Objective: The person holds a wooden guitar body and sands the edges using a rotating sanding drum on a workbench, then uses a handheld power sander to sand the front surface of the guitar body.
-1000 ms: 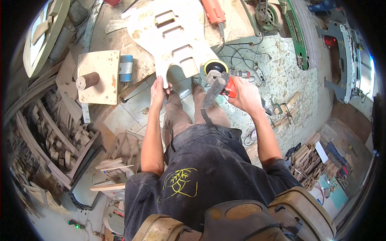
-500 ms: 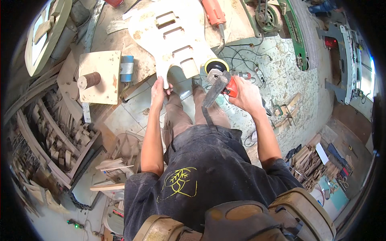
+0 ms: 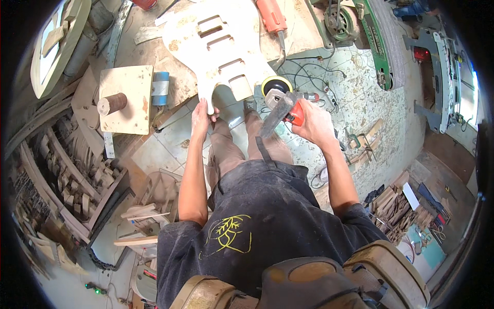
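Observation:
A pale wooden guitar body (image 3: 206, 63) with several cut-out slots lies on the workbench, its near end jutting past the bench edge. My left hand (image 3: 201, 119) is closed around the left horn of this body. In my right hand (image 3: 315, 123) is a red and grey angle grinder (image 3: 295, 111), gripped by its red part. The grinder's round pad (image 3: 277, 85), black with a yellow rim, is at the right horn of the body; whether it presses on the wood I cannot tell. A grey flap-like piece on the grinder hides part of it.
On the workbench (image 3: 177, 85) lies another red power tool (image 3: 271, 16), right of the guitar body. A board with a round wooden peg (image 3: 111, 104) and a blue cylinder (image 3: 160, 88) sit at left. A green belt machine (image 3: 377, 49) stands far right. Cables (image 3: 309, 77) trail over the floor.
Both hands keep their grips, and the grinder's pad stays at the right horn. The whole view has shifted very slightly; nothing else has visibly moved.

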`<action>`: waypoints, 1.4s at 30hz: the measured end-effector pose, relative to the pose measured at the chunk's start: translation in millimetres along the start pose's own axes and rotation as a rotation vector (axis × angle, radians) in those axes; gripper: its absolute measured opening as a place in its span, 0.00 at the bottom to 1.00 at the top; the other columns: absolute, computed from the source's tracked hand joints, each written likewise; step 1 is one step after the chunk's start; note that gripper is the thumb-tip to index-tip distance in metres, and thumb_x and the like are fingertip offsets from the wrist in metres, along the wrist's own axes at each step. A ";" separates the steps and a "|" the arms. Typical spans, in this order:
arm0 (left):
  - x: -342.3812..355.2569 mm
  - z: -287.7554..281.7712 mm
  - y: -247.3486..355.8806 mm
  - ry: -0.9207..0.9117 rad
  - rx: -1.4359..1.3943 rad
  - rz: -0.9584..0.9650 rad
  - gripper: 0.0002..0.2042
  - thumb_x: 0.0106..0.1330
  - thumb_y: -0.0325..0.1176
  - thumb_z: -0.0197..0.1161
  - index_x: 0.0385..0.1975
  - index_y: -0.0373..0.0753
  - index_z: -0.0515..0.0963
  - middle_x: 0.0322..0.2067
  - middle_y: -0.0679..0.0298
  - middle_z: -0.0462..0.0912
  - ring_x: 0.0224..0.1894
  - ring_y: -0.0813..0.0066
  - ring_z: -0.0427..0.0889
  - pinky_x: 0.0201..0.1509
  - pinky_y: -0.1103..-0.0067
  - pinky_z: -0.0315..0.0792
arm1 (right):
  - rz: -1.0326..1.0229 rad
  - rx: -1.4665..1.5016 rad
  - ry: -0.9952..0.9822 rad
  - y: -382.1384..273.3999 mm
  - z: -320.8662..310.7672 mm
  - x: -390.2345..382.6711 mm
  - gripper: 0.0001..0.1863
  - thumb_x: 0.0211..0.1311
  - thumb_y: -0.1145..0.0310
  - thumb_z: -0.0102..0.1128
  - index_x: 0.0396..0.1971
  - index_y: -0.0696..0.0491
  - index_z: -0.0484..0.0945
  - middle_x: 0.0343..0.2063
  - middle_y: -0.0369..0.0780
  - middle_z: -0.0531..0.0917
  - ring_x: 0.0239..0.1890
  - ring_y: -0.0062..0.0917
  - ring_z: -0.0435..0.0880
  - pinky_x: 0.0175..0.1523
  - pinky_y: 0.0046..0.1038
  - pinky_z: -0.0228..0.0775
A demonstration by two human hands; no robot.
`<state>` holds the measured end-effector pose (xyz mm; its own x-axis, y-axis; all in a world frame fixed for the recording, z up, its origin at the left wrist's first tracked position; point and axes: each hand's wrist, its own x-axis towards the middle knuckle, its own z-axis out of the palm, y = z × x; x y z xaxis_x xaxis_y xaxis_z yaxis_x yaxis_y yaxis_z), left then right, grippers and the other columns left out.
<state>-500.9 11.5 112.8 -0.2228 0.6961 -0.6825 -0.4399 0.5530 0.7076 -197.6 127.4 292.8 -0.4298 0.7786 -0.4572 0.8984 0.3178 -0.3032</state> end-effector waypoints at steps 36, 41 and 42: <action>-0.7 0.8 2.2 -0.004 0.035 0.027 0.26 0.76 0.57 0.47 0.38 0.36 0.76 0.27 0.63 0.82 0.23 0.81 0.72 0.29 0.82 0.67 | 0.009 0.054 0.037 3.8 8.2 -16.0 0.25 0.42 0.65 0.67 0.43 0.55 0.72 0.35 0.48 0.81 0.39 0.47 0.82 0.42 0.43 0.74; -1.0 0.2 0.7 -0.020 -0.002 0.038 0.25 0.77 0.56 0.47 0.40 0.36 0.75 0.27 0.62 0.81 0.22 0.80 0.71 0.29 0.81 0.66 | -0.031 0.030 0.039 7.1 9.5 1.0 0.25 0.43 0.64 0.66 0.44 0.55 0.72 0.35 0.48 0.81 0.39 0.47 0.82 0.42 0.44 0.74; -1.0 1.0 1.2 -0.021 -0.003 0.036 0.25 0.77 0.56 0.47 0.40 0.36 0.75 0.27 0.62 0.81 0.22 0.80 0.71 0.29 0.81 0.66 | -0.029 0.030 0.037 7.4 9.3 -1.0 0.25 0.43 0.64 0.66 0.44 0.55 0.72 0.35 0.48 0.81 0.39 0.47 0.82 0.42 0.44 0.74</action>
<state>-500.3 11.9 114.5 -0.2203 0.7250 -0.6526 -0.4343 0.5262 0.7311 -191.4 124.0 283.2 -0.4515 0.7890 -0.4167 0.8822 0.3250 -0.3407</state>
